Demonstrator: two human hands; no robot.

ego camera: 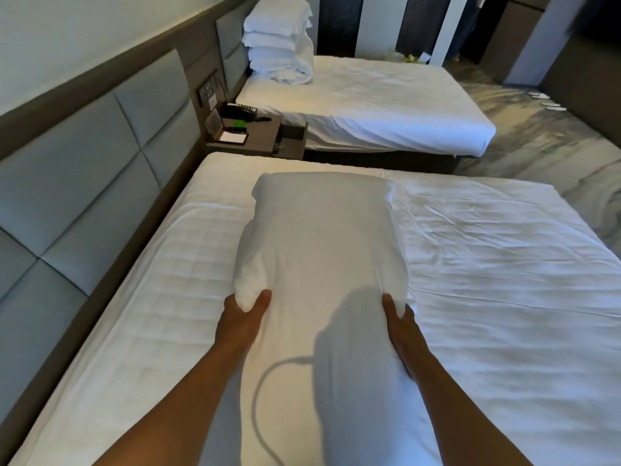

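Near bed (141, 331): pillow (319, 247) lengthwise away; left hand (243, 314), right hand (400, 317) grip sides.

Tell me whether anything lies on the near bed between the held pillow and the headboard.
Nothing visible does. The left hand and right hand grip the pillow by its sides, and the near bed between it and the headboard shows only wrinkled sheet. The stacked pillows sit on the far bed.

A hotel room: twin beds (386, 95), padded headboard wall (84, 156), bedside phone (240, 111), stacked pillows (277, 38).
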